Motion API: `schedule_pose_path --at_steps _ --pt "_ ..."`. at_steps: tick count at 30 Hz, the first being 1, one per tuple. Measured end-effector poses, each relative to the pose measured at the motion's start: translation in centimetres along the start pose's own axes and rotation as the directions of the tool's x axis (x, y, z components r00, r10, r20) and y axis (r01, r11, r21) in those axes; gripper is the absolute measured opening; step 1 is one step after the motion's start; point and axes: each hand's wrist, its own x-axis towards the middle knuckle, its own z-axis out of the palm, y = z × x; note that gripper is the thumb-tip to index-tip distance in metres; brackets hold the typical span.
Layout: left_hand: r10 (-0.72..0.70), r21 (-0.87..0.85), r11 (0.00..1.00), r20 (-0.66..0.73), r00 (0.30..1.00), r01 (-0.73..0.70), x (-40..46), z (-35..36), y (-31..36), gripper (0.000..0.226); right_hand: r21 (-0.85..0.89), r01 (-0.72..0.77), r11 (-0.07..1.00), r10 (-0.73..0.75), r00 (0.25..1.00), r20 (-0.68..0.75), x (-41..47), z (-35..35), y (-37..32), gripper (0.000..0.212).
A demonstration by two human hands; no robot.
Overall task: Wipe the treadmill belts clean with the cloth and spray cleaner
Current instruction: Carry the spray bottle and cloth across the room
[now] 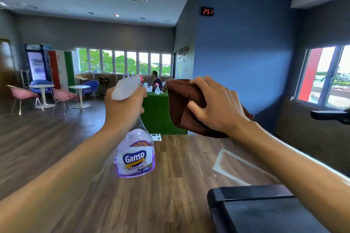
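Note:
My left hand grips the neck of a clear spray bottle with purple liquid, a white trigger head and a "Ganso" label, held up in front of me. My right hand holds a folded brown cloth at the same height, just right of the bottle. The rear end of a black treadmill belt shows at the bottom right, below my right forearm. Neither hand touches the treadmill.
A wood-look floor spreads ahead. A green block with a second spray bottle stands in the middle distance; a person sits behind it. Round tables and chairs are at the left. A black handle juts in from the right edge.

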Motion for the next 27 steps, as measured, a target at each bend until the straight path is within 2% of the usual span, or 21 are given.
schedule_pose_path --at_steps 5,8,15,23,27 --pt "0.014 0.064 0.998 -0.010 1.000 -0.014 7.3 3.4 -6.0 0.021 0.055 -0.022 0.998 0.020 0.999 0.026 4.8 8.5 4.4 0.045" --pt "0.041 0.090 0.995 -0.017 0.999 -0.040 12.7 5.1 -9.8 0.013 0.084 -0.035 0.996 0.034 0.999 0.017 8.1 14.4 6.8 0.045" --pt "0.056 0.049 0.997 0.003 0.998 -0.056 25.2 8.7 -19.0 0.011 0.065 -0.093 0.993 0.091 0.995 0.037 15.6 26.5 11.4 0.043" --pt "0.076 0.097 0.991 0.120 0.990 -0.087 38.4 17.0 -29.3 0.022 -0.007 -0.152 0.988 0.152 0.982 0.115 23.7 37.7 18.1 0.043" --pt "0.119 0.055 0.990 0.168 0.979 -0.130 44.0 23.0 -34.5 0.019 -0.048 -0.178 0.983 0.182 0.975 0.131 27.2 44.0 23.9 0.045"
